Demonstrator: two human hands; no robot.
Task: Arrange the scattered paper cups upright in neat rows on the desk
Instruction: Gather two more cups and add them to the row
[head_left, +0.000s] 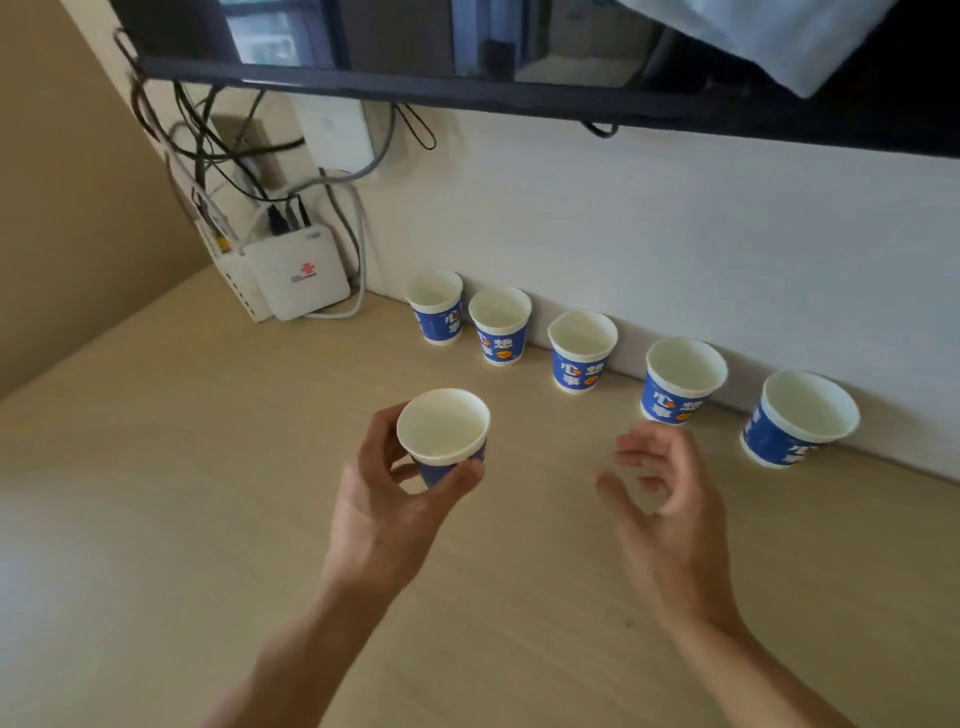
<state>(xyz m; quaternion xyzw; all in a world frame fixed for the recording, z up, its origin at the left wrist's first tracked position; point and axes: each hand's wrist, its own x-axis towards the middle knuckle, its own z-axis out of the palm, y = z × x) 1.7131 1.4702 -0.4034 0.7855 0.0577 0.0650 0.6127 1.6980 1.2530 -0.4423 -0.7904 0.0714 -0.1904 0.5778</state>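
Several blue-and-white paper cups stand upright in a row along the white wall, from the leftmost cup (435, 307) to the rightmost cup (797, 418). My left hand (387, 499) grips one more upright cup (443, 431) around its lower body, in front of the row's left end; whether it touches the wooden desk (156, 467) I cannot tell. My right hand (667, 499) hovers beside it with fingers loosely curled and holds nothing. It is just in front of the fourth cup (683, 382).
A white router box (298, 273) with a tangle of cables (223, 156) sits at the back left corner. A dark monitor (467, 62) hangs above the wall. A beige side wall bounds the desk on the left.
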